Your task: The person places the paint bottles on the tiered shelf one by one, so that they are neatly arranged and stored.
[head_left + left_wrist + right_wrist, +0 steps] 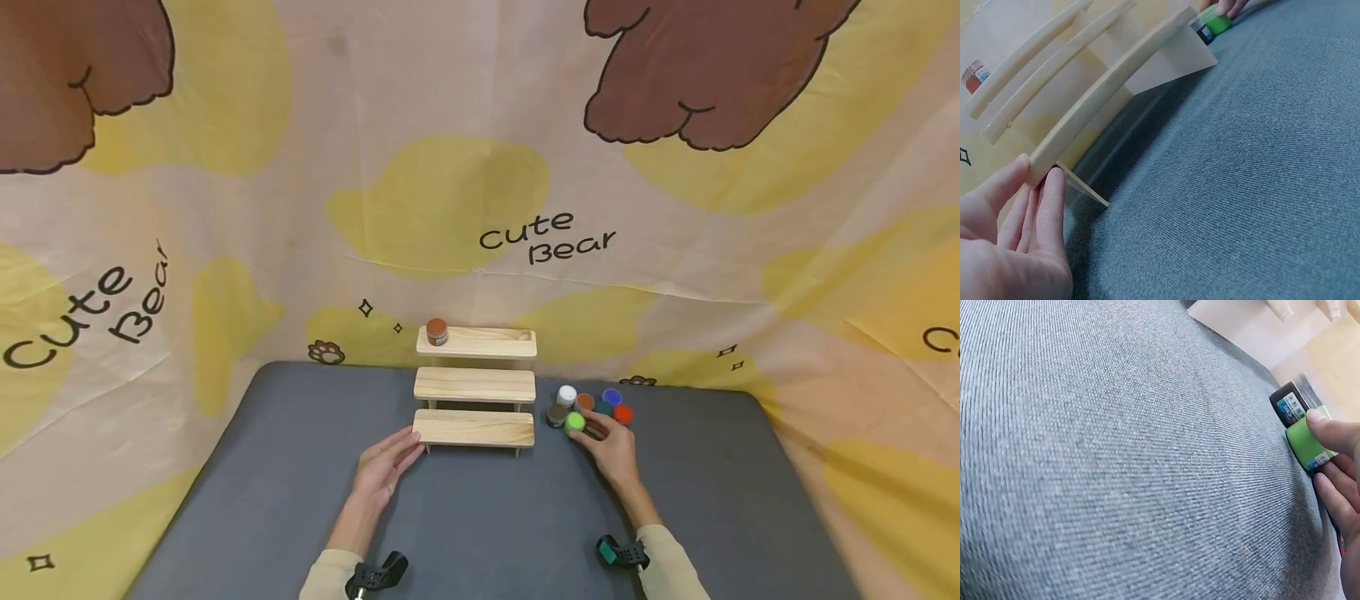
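A three-step wooden display stand stands on the table. My left hand pinches the left end of its lowest step, thumb above and fingers beneath, as the left wrist view shows. Right of the stand, my right hand holds a bright green paint jar between thumb and fingers. Beside it in the right wrist view is a dark brown jar with a printed label. Around the green jar cluster a white jar, an orange-brown jar, a blue jar and a red jar; a teal one is partly hidden by my fingers.
A reddish-brown jar sits at the left end of the top step. The grey cloth-covered table ends at the back against a printed curtain, close behind the stand. Wrist straps are on both forearms.
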{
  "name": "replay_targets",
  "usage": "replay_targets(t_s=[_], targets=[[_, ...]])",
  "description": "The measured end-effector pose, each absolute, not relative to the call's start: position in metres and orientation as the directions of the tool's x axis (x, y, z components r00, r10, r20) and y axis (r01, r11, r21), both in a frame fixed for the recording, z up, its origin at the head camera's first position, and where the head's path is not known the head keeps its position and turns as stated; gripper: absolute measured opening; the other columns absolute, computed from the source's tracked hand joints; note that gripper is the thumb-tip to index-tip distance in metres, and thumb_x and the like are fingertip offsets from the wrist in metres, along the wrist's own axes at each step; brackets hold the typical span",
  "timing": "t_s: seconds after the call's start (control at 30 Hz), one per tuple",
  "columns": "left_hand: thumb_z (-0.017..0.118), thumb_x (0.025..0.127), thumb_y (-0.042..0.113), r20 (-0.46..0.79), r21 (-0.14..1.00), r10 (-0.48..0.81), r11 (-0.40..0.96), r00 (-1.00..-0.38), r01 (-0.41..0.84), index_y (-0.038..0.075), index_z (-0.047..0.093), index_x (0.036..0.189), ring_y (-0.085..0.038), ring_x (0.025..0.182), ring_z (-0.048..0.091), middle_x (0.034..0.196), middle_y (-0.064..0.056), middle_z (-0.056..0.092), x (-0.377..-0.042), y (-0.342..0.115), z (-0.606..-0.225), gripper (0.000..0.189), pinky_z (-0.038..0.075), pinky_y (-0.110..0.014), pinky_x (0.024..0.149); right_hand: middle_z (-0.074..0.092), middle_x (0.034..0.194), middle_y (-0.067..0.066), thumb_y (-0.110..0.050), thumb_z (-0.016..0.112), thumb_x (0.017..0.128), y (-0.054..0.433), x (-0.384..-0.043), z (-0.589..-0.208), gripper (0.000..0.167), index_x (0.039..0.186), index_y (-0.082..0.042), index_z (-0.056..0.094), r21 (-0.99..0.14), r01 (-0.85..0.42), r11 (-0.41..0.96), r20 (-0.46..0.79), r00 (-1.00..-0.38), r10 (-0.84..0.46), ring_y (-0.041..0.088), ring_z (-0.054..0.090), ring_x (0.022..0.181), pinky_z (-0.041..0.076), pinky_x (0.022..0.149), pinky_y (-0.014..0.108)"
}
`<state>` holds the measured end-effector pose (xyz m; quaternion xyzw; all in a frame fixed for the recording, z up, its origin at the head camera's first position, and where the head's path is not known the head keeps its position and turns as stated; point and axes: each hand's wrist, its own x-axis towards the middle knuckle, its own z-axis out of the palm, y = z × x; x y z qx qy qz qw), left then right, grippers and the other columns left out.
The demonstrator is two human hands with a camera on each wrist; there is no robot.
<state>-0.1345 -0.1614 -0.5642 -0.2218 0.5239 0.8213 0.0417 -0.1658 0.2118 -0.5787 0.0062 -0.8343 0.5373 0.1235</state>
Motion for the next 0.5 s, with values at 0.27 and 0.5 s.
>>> replay_targets(t_s=[0.27, 0.5], targets=[[0.068, 0.088, -0.005, -0.413, 0.845, -0.182, -0.442, -0.893, -0.301, -0.016, 0.051, 0.131, -0.018, 0.096, 0.069, 0.132, -0.030, 0.054, -0.1352, -0.1613, -0.5639, 0.047, 0.059, -0.033, 0.093, 0.067, 0.116, 0.023, 0.000, 0.086, 0.071, 0.2061, -0.1664, -0.5819, 0.049, 0.116, 0.006, 0.068, -0.895, -0.141, 0.423, 0.221, -0.964, 0.145, 0.036, 0.067, 0.102, 0.060, 0.089, 0.037], [0.068, 0.088, -0.008, -0.417, 0.831, -0.179, -0.473, -0.891, -0.293, -0.018, 0.048, 0.131, -0.018, 0.092, 0.070, 0.125, -0.027, 0.060, -0.1355, -0.1608, -0.5623, 0.049, 0.059, -0.035, 0.093, 0.067, 0.117, 0.023, 0.002, 0.086, 0.070, 0.2058, -0.1669, -0.5825, 0.049, 0.116, 0.005, 0.069, -0.914, -0.120, 0.388, 0.200, -0.964, 0.174, 0.036, 0.066, 0.104, 0.058, 0.090, 0.037]])
